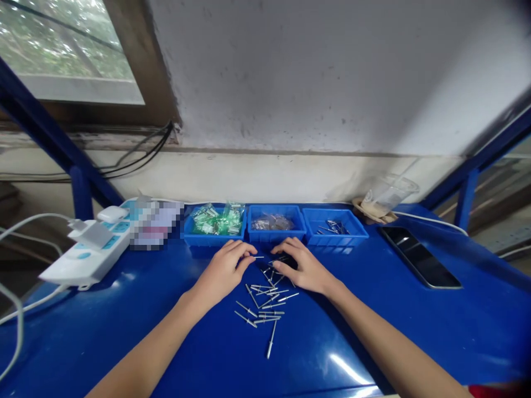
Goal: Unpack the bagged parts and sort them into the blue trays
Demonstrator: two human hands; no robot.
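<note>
Several silver rivets lie scattered on the blue table between my hands. My left hand rests just left of the pile, fingers curled, pinching one rivet that sticks out to the right. My right hand lies on the far right side of the pile with fingers bent down over some rivets and a small dark part. Three blue bins stand just beyond the hands: the left bin holds green-tinted bags, the middle bin a clear bag, the right bin a few metal pieces.
A white power strip with plugs and cables sits at the left. A dark phone lies at the right, a clear plastic cup behind it. Blue frame posts rise at both sides; a wall stands close behind the bins.
</note>
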